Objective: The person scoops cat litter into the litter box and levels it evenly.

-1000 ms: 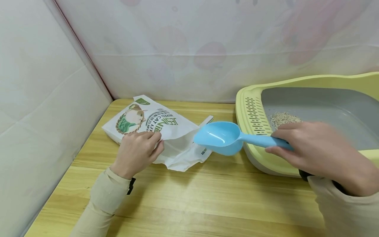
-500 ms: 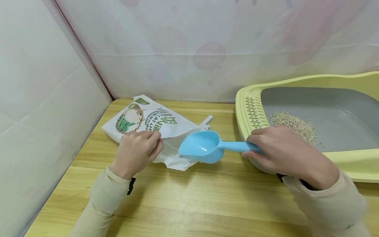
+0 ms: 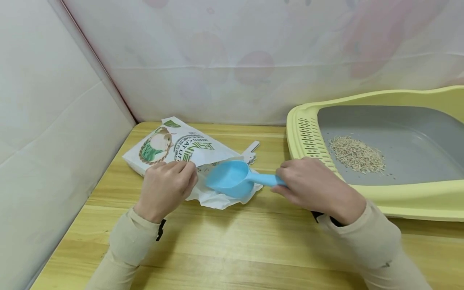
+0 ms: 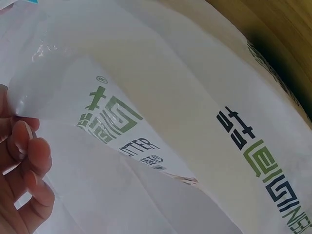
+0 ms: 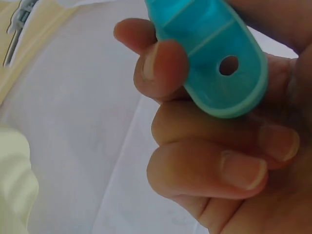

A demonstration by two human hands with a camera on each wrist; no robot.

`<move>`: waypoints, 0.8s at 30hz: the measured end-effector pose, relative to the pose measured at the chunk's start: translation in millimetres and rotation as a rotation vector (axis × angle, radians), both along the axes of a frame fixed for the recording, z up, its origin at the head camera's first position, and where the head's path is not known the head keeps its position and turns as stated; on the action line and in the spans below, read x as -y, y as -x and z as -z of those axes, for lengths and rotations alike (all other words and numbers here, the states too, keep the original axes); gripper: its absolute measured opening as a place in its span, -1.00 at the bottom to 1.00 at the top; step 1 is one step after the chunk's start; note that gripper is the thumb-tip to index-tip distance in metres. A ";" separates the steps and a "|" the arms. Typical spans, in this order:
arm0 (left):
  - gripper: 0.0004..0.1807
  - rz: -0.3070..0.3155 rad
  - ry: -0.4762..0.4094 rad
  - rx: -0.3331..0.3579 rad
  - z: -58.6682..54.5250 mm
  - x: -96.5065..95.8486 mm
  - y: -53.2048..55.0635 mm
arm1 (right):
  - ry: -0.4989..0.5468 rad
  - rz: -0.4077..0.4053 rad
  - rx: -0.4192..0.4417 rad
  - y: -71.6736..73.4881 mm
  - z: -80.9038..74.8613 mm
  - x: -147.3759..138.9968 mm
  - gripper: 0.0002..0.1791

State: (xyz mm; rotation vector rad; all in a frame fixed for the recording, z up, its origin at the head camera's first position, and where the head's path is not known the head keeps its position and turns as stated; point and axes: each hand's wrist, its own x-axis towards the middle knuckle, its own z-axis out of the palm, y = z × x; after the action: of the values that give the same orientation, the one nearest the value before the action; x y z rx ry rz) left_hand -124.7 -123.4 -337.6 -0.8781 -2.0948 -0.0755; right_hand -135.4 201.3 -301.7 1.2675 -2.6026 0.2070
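A white cat litter bag (image 3: 181, 143) lies on its side on the wooden table, its mouth facing right. My left hand (image 3: 166, 189) pinches the upper edge of that mouth and lifts it; in the left wrist view the fingers (image 4: 34, 151) are curled at the thin film. A blue scoop (image 3: 232, 181) has its bowl tilted into the mouth, front lip hidden in shade under the raised edge. Round the scoop's handle (image 5: 224, 92) curl the fingers of my right hand (image 3: 315, 187). Some litter shows inside the bag behind the bowl.
To the right stands a yellow litter box (image 3: 409, 195) with a grey floor and a slotted left ledge. A pile of pellet litter (image 3: 357, 155) sits in it near that ledge. Behind the bag's mouth lies a small white flat piece (image 3: 251, 151). Fabric walls (image 3: 203, 92) border the table.
My right hand has carried the scoop left and slightly down from beside the litter box into the bag's mouth. The litter pile has come into full view. My left hand keeps its hold.
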 end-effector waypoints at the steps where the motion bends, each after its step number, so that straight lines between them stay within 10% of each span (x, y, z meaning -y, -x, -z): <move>1: -0.73 0.001 -0.002 0.000 -0.1 0.1 -0.2 | 0.003 -0.007 -0.002 0.8 0.7 2.2 -0.63; 24: -0.79 0.003 0.016 0.044 -0.8 3.3 1.0 | -0.024 0.112 0.004 4.3 1.1 39.8 -0.47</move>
State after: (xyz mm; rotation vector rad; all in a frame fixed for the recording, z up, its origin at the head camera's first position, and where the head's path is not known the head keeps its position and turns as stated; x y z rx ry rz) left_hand -125.7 -126.8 -336.8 -0.8968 -2.1374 -0.0807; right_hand -139.8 161.5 -302.8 1.1249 -2.6773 0.1584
